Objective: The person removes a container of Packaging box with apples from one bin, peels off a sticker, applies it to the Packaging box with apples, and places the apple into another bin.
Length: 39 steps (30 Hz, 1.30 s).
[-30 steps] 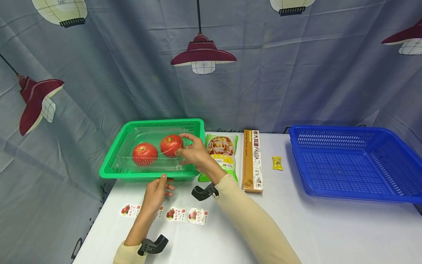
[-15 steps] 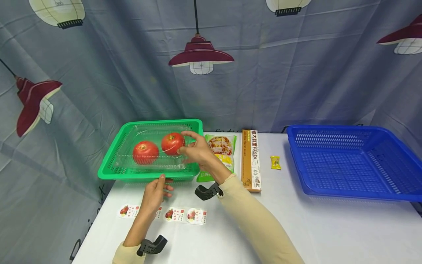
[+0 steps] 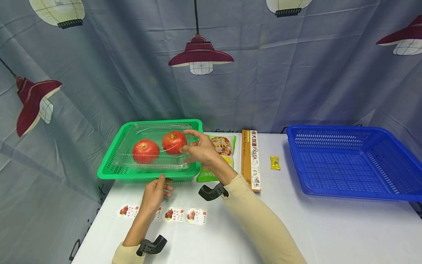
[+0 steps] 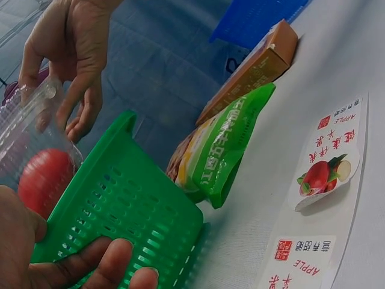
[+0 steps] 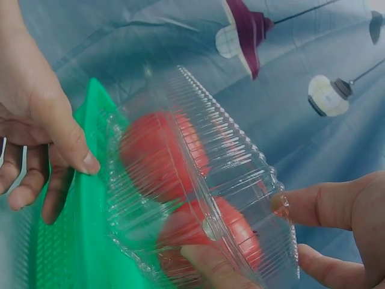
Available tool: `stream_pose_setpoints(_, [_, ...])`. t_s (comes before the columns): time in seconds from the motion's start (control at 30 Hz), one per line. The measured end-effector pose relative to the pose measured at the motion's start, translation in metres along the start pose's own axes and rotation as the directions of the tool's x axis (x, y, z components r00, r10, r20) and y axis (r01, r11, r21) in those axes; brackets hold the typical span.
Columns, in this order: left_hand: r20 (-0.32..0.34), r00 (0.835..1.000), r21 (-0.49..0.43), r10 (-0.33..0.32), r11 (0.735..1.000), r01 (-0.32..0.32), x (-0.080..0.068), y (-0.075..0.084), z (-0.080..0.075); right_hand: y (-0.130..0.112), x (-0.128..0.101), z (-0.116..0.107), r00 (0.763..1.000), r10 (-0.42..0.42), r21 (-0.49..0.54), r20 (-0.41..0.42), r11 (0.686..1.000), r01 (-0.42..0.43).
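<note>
The right hand (image 3: pixel 201 150) is pinching the end of the clear clamshell box (image 3: pixel 155 150), which is sitting in the green basket (image 3: pixel 112 161) with two tomatoes (image 3: pixel 173 142) inside. The left hand (image 3: pixel 155 192) is gripping the basket's near rim on the tabletop (image 3: pixel 296 227). The thin plastic probably flexes and slips, so holding it under the base, not by the lid edge, seems safest; the fruit bruises easily.

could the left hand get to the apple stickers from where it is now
Probably yes. The left hand holds the green basket's front rim, and the stickers lie flat on the table just below it, with nothing in between.
</note>
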<state>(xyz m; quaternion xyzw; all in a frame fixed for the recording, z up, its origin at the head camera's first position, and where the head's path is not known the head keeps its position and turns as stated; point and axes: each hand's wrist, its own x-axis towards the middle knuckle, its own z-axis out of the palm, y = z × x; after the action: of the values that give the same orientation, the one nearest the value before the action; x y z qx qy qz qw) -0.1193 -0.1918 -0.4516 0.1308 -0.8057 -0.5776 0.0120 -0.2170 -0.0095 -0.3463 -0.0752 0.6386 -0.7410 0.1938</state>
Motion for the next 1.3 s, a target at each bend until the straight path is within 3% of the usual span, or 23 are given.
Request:
stream_pose_setpoints(1.03, [0.014, 1.0, 0.003, -0.001, 1.0, 0.001, -0.001, -0.001, -0.001, -0.008, -0.038, -0.047, 0.999, -0.031, -0.005, -0.008, 1.0, 0.031])
stream_pose_setpoints(1.3, [-0.005, 1.0, 0.014, 0.009, 1.0, -0.009, 0.0, -0.003, 0.0, -0.011, -0.054, -0.06, 0.998, -0.055, -0.054, 0.013, 0.997, 0.056])
